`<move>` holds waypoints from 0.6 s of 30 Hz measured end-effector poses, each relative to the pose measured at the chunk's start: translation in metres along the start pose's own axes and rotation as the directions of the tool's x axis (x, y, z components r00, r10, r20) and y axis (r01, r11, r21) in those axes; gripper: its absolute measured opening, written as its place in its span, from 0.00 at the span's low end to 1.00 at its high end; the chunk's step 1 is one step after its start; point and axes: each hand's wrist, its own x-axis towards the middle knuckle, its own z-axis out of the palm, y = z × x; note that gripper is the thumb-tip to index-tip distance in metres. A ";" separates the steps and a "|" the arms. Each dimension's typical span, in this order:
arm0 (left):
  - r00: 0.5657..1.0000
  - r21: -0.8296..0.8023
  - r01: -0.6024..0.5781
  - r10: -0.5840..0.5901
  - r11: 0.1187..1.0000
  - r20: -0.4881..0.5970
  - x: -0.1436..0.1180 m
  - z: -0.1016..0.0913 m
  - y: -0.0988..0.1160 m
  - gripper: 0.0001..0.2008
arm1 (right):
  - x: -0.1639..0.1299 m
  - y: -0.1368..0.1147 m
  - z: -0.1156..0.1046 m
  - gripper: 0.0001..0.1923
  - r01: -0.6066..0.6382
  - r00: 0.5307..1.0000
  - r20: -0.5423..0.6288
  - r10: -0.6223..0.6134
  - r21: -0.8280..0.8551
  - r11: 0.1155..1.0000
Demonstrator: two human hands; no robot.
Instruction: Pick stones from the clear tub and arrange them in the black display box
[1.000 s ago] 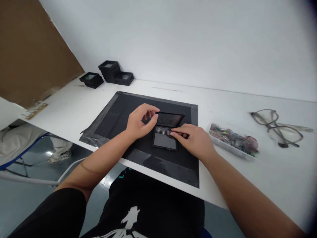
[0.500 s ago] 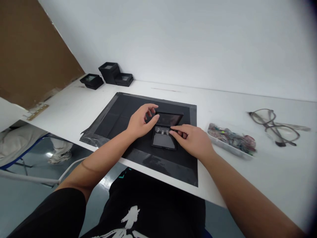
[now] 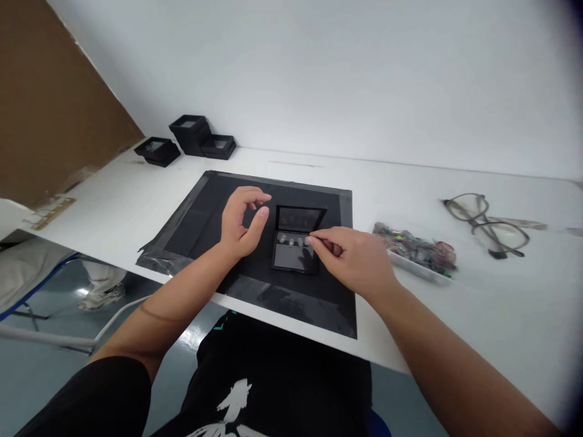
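A small black hinged case [image 3: 295, 259] lies with its lid raised on a black mat [image 3: 255, 289]. Across its middle runs a row of several small clear pieces [image 3: 291, 242], too small to identify. At the right end of that row, the thumb and forefinger of my right hand [image 3: 359, 258] are pinched together; whatever is between them is hidden. My left hand [image 3: 241, 221] hovers over the mat left of the case, its thumb and curved fingers apart and nothing in it.
On the right of the white table [image 3: 387, 331] stands a clear tray [image 3: 419, 255] filled with small packets. Eyeglasses [image 3: 487, 221] lie beyond it. Stacked black boxes [image 3: 194, 136] stand back left by the wall. A person's shoe [image 3: 102, 297] shows below the table.
My left hand has drawn away leftward from the raised lid. My right hand stays pinched at the row's right end. The whole view has shifted slightly.
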 end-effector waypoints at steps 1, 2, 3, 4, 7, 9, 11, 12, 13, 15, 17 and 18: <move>0.999 -0.008 -0.036 0.036 0.999 0.005 0.000 -0.001 0.001 0.07 | -0.001 0.000 -0.007 0.16 0.009 0.999 -0.042 -0.010 -0.007 1.000; 0.998 -0.015 -0.067 0.067 0.998 0.015 0.000 -0.001 0.002 0.07 | -0.001 0.002 -0.015 0.15 0.006 0.996 -0.087 -0.007 -0.013 1.000; 0.995 -0.020 -0.095 0.095 0.995 0.024 0.001 -0.001 0.003 0.06 | -0.001 0.006 -0.025 0.15 -0.012 0.991 -0.134 0.010 -0.015 1.000; 0.992 -0.024 -0.119 0.120 0.993 0.031 0.001 -0.001 0.003 0.06 | 0.000 0.013 -0.037 0.15 -0.055 0.984 -0.171 0.054 0.000 0.999; 0.988 -0.023 -0.154 0.155 0.988 0.029 0.002 0.000 0.002 0.06 | 0.004 0.051 -0.077 0.14 -0.326 0.901 -0.285 0.327 0.053 0.944; 0.986 -0.024 -0.162 0.163 0.986 0.025 0.003 0.000 0.001 0.05 | 0.007 0.080 -0.099 0.16 -0.515 0.846 -0.154 0.510 0.003 0.857; 0.981 -0.045 -0.190 0.192 0.981 0.035 0.004 0.000 0.001 0.05 | 0.009 0.104 -0.112 0.16 -0.614 0.788 -0.021 0.615 -0.101 0.783; 0.975 -0.060 -0.214 0.217 0.975 0.053 0.005 -0.001 0.003 0.04 | 0.010 0.112 -0.114 0.16 -0.617 0.773 0.076 0.630 -0.144 0.774; 0.964 -0.074 -0.245 0.251 0.967 0.083 0.005 0.000 0.006 0.04 | 0.010 0.117 -0.114 0.17 -0.618 0.753 0.159 0.638 -0.161 0.770; 0.917 -0.093 -0.328 0.341 0.940 0.207 0.004 0.001 0.014 0.05 | 0.009 0.120 -0.108 0.18 -0.607 0.738 0.279 0.614 -0.123 0.785; 0.805 -0.120 -0.428 0.439 0.896 0.399 0.001 0.005 0.025 0.08 | 0.006 0.119 -0.099 0.17 -0.567 0.748 0.371 0.550 -0.074 0.821; 0.743 -0.127 -0.470 0.469 0.874 0.478 0.000 0.007 0.030 0.09 | 0.004 0.118 -0.094 0.17 -0.535 0.757 0.404 0.514 -0.069 0.842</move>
